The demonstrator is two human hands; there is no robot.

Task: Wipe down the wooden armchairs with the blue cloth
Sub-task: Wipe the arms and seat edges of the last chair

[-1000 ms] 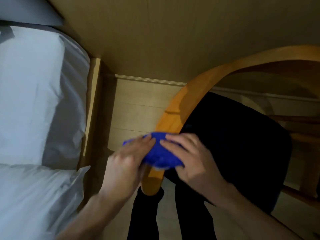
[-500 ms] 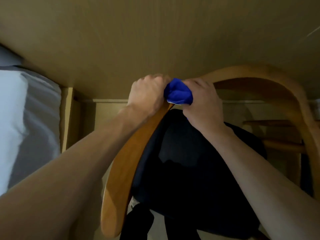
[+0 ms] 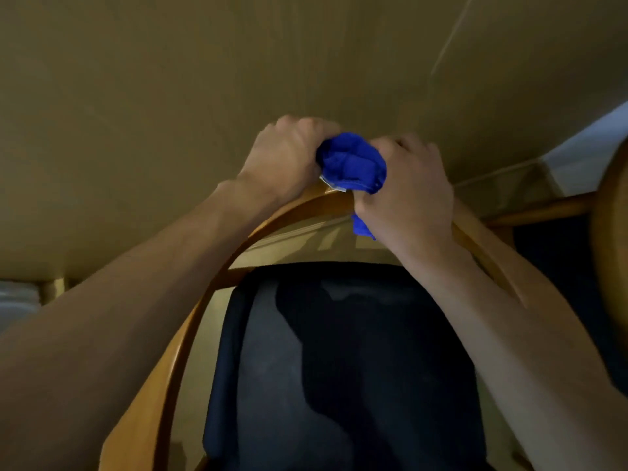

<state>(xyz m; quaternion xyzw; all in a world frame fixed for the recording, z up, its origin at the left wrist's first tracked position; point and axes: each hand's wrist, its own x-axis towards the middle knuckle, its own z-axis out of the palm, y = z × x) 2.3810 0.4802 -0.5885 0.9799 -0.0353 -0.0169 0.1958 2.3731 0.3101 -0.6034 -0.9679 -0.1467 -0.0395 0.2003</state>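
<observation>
You are looking down past both bare forearms at a wooden armchair (image 3: 190,338) with a curved, bent-wood frame and a dark padded seat (image 3: 343,368). The blue cloth (image 3: 351,163) is bunched into a soft wad at the top of the curve of the chair's back rail, right where the rail peaks in front of a plain tan wall (image 3: 170,79). Your left hand (image 3: 285,161) is curled over the rail on the left side of the wad, fingers wrapped down so the knuckles face you, touching the cloth's left edge. Your right hand (image 3: 407,192) is curled on the right side, gripping the cloth against the rail, with a small blue tail hanging out below the heel of the palm. The cloth sits between the two hands, squeezed from both sides, and a pale tag pokes out at its lower left edge. It looks light, limp and easily crumpled, so it will likely fold or slip out of a loose hold; keeping it wrapped around the rail under a curled palm should give the best contact. The rail itself looks stiff, smooth and glossy, so the cloth should slide along it readily. A second wooden chair (image 3: 608,266) shows at the right edge, and pale bedding (image 3: 17,297) at the far left.
</observation>
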